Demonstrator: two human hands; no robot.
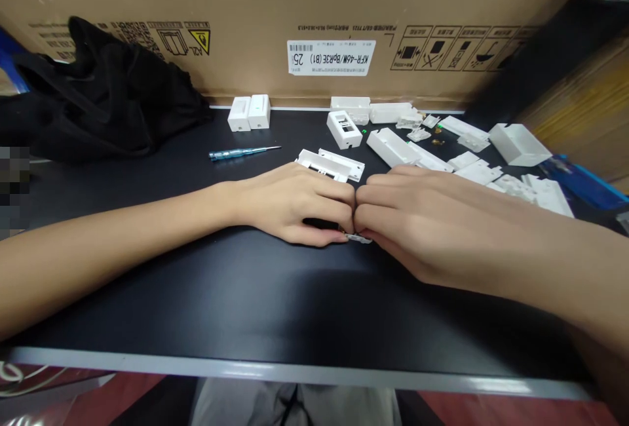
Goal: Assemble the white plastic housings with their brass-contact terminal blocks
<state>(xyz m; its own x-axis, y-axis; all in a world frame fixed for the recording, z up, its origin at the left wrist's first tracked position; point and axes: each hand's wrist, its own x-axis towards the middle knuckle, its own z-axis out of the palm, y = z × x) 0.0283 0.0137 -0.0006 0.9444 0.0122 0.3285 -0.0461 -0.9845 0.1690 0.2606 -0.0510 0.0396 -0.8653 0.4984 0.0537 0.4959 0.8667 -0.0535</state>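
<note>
Both hands meet near the middle of the black table, knuckles touching. My left hand (307, 206) is closed, thumb and fingertips pinching the left end of a small white part (358, 238). From the other side, my right hand (407, 219) is closed on the same part, which is mostly hidden under the fingers. Just behind my left hand lie white plastic frames (339, 164). A white rectangular housing (344, 130) with openings rests farther back. Behind my right hand is a long white piece (390, 147).
A blue screwdriver (238, 153) lies left of centre, with two white boxes (249, 113) behind it. Black cloth (108, 92) covers the back left. Several white parts (476, 170) and an open white box (519, 144) are at the right. A large cardboard box (246, 6) stands behind.
</note>
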